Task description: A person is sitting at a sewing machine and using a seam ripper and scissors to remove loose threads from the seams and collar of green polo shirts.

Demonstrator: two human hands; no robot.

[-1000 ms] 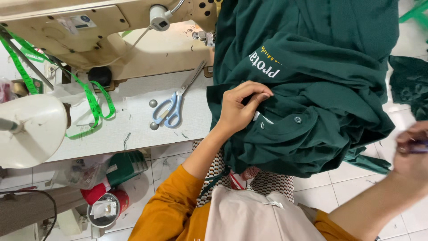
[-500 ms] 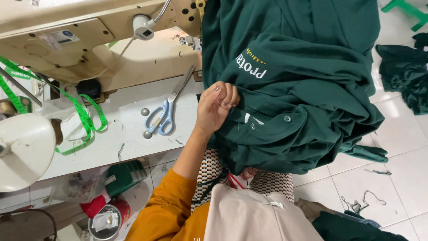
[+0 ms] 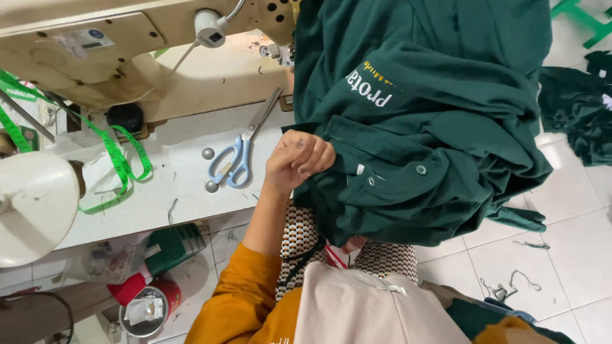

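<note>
A dark green shirt point(image 3: 433, 127) with white lettering and snap buttons is bunched over the sewing table's edge and my lap. My left hand point(image 3: 298, 160), in an orange sleeve, has its fingers curled shut on the shirt's left edge by the button placket. Blue-handled scissors point(image 3: 234, 164) lie on the white table point(image 3: 185, 191) just left of that hand. My right hand is out of view.
A beige sewing machine point(image 3: 127, 57) stands at the back of the table, with a green measuring tape point(image 3: 118, 159) draped beside it. A white disc point(image 3: 32, 210) is at far left. A red tin point(image 3: 146, 309) sits below, and more green cloth point(image 3: 577, 108) lies on the tiled floor.
My right hand, seen at the right edge one second ago, has left the view. My left hand has closed from a spread grip to a fist on the shirt's edge.
</note>
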